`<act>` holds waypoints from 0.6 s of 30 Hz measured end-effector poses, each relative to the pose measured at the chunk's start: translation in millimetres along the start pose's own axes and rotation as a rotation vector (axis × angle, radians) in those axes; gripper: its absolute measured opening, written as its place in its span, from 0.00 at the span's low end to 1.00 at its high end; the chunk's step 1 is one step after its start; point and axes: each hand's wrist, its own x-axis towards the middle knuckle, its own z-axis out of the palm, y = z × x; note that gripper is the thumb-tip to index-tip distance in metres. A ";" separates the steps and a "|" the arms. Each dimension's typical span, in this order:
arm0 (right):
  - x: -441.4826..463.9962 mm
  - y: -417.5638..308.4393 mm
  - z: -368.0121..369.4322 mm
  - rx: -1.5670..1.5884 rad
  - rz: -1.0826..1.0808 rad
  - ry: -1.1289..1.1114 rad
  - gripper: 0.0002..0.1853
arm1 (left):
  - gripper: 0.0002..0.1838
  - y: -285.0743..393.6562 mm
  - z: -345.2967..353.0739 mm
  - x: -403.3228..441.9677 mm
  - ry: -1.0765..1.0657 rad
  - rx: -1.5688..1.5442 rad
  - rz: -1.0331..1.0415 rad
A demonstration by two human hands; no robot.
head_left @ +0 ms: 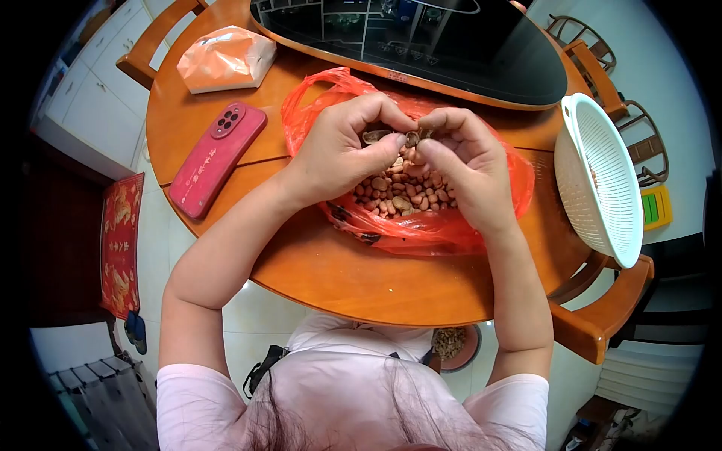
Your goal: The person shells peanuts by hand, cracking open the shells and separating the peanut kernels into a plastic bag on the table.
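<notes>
A red plastic bag (451, 239) lies open on the wooden table, with many shelled peanuts (410, 192) inside it. Above the nuts, my left hand (350, 143) pinches a piece of peanut shell (374, 137) between thumb and fingers. My right hand (468, 161) is close beside it, thumb and forefinger closed on a small dark shell piece (412, 139). The fingertips of both hands almost meet over the bag.
On the round table (361, 282) are a pink phone (218, 159) and a tissue pack (227, 60) at left, a black glass turntable (421, 45) behind, and a white basket (602, 180) at right. A bowl of shells (455, 346) stands below the table edge.
</notes>
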 end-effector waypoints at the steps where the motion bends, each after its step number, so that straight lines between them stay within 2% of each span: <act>1: -0.1 0.5 1.4 0.007 -0.003 0.000 0.10 | 0.07 -1.2 -0.1 0.2 0.001 0.013 0.008; 4: -1.0 -2.3 -0.3 -0.014 0.030 -0.001 0.11 | 0.07 -3.3 3.6 -0.3 -0.015 -0.060 0.025; 7: -0.2 -5.4 -3.2 -0.051 0.025 0.040 0.11 | 0.07 3.2 -0.8 2.7 -0.042 -0.376 -0.299; 11: -2.1 -4.5 4.8 -0.196 -0.069 0.123 0.10 | 0.10 0.6 0.3 4.7 -0.036 -0.679 -0.498; 12: -1.3 1.0 4.1 -0.372 -0.177 0.133 0.10 | 0.15 3.9 4.2 6.5 0.014 -0.701 -0.514; 15: 0.8 -3.7 6.1 -0.733 -0.458 0.012 0.11 | 0.15 -3.2 -2.7 7.2 -0.022 -0.896 -0.637; 16: 2.4 0.1 4.3 -0.754 -0.507 0.018 0.11 | 0.15 0.3 -3.0 7.7 -0.015 -0.890 -0.652; 18: 1.6 -2.6 2.4 -0.607 -0.350 0.092 0.10 | 0.13 -0.5 -4.6 9.0 -0.042 -0.775 -0.593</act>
